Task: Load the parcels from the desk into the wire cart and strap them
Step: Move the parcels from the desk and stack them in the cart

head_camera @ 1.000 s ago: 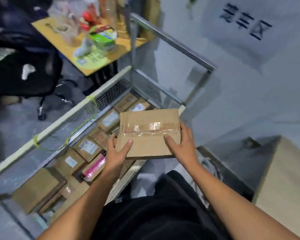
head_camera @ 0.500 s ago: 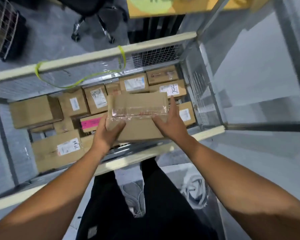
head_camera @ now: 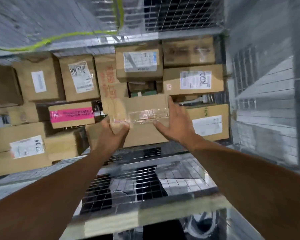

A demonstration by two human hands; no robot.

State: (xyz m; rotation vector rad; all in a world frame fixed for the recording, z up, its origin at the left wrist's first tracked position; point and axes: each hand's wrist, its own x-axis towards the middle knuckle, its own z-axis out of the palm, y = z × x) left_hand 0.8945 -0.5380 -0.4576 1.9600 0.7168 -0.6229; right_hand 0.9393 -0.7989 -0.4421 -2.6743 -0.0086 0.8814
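- Brown cardboard box (head_camera: 145, 115) is low inside the cart (head_camera: 180, 14), close to the near wall and a bit right of the middle.
- Its long side runs left to right, along that near wall.
- The left hand (head_camera: 113, 134) grips the box's near left corner, with the thumb on top.
- The right hand (head_camera: 176, 125) has straight fingers flat against the right end. It presses and does not wrap round.
- The box lies just ahead of both hands, one at each end, so neither is nearer.
- A pink parcel (head_camera: 71, 114) is just to the left and a white-label parcel (head_camera: 208, 123) is just to the right.
- The picture is blurry, so I cannot tell if the box rests on anything yet.
- I think it must go down flat to fit between them.
- The green strap (head_camera: 59, 38) lies by the far wall and is not yet round the parcels.
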